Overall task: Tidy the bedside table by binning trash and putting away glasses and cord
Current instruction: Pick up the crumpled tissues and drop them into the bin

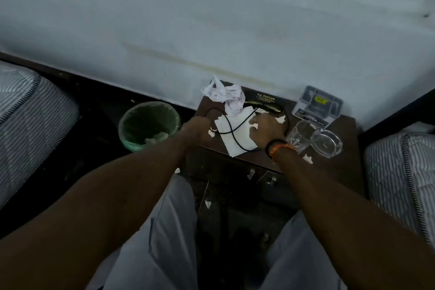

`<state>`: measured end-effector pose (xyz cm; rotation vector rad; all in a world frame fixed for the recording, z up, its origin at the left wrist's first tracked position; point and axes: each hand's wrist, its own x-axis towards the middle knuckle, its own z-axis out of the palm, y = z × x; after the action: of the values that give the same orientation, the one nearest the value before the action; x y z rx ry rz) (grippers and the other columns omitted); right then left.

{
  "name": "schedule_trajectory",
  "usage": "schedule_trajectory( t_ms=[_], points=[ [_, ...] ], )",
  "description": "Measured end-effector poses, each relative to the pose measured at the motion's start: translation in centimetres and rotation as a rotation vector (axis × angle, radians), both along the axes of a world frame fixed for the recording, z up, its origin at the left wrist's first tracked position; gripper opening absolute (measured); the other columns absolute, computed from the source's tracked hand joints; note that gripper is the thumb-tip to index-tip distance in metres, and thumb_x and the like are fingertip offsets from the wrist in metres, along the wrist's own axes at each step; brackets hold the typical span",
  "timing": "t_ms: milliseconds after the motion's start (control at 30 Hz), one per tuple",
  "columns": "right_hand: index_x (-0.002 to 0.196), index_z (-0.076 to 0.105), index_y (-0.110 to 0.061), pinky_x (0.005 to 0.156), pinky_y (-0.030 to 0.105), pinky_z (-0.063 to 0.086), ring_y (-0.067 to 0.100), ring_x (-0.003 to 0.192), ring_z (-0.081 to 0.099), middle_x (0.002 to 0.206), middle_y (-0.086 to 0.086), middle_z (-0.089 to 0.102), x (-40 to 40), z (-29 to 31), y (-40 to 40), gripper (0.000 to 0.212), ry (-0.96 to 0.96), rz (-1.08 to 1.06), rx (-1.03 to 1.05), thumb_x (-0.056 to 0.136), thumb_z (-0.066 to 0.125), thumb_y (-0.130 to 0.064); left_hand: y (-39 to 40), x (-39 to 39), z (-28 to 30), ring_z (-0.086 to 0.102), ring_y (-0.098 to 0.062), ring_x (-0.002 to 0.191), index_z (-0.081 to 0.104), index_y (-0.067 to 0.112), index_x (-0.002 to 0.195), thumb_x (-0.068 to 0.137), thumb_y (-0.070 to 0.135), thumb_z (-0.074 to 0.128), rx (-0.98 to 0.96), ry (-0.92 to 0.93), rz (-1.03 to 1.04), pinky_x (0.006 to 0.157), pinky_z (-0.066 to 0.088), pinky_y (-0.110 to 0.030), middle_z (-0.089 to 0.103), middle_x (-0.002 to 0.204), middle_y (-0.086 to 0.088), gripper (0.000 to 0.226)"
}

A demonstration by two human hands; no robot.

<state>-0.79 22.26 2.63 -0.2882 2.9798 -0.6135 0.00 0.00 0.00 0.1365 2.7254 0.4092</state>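
Observation:
A dark bedside table (344, 132) carries a crumpled paper ball (223, 93), a flat white paper sheet (237, 147) and a black cord (231, 129) looped over that sheet. A dark glasses case (266, 101) with gold lettering lies behind them. My right hand (266, 128) rests on the sheet, its fingers pinching small white paper scraps (254, 125). My left hand (197, 128) is curled at the table's left edge with its fingers hidden and a white scrap (211, 133) beside it. A green-lined bin (146, 104) stands on the floor left of the table.
A clear glass tumbler (301, 133), a glass ashtray (327, 142) and a grey blister pack (317, 103) occupy the table's right side. Another scrap (308, 159) lies near the front edge and one on the floor (207, 203). Striped mattresses (28, 113) flank the table.

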Motion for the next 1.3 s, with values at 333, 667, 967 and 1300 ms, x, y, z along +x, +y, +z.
schedule_trajectory(
  t_ms=[333,667,967,1300],
  points=[
    [0.108,0.073,-0.007,0.089,0.037,0.049,0.033,0.106,0.061,0.116,0.017,0.064,1.8,-4.0,0.8,0.028,-0.089,-0.157,-0.044,0.085,0.056,-0.006,0.8,-1.1,-2.9,0.059,-0.040,0.100,0.059,0.001,0.102,0.077,0.026,0.061,0.052,0.069,0.128,0.083,0.054,-0.049,0.059,0.110,-0.021,0.036],
    [0.095,0.073,-0.007,0.076,0.036,0.047,0.036,0.096,0.061,0.108,0.016,0.064,3.4,-4.5,2.7,0.025,0.017,-0.350,-0.166,0.084,0.052,-0.001,1.3,-1.3,-3.0,0.063,-0.037,0.098,0.064,0.008,0.095,0.077,0.025,0.056,-0.004,0.108,0.162,0.080,0.056,-0.047,0.063,0.107,-0.016,0.026],
    [0.078,0.069,-0.007,0.067,0.035,0.048,0.033,0.083,0.064,0.088,0.013,0.067,5.4,-4.8,5.8,0.016,0.125,-0.757,-0.247,0.079,0.053,-0.009,2.3,-1.3,-1.9,0.064,-0.038,0.090,0.065,0.004,0.087,0.076,0.032,0.056,0.044,0.243,0.199,0.071,0.052,-0.040,0.066,0.094,-0.016,0.030],
    [0.129,0.055,-0.007,0.100,0.038,0.038,0.033,0.126,0.043,0.137,0.017,0.048,4.8,-6.5,10.6,0.048,-0.102,-1.022,-0.261,0.088,0.056,-0.033,6.7,-1.8,-0.9,0.066,-0.028,0.069,0.055,-0.001,0.063,0.078,-0.006,0.069,1.085,-0.046,0.651,0.066,0.062,-0.038,0.062,0.070,-0.018,0.021]
  ],
)
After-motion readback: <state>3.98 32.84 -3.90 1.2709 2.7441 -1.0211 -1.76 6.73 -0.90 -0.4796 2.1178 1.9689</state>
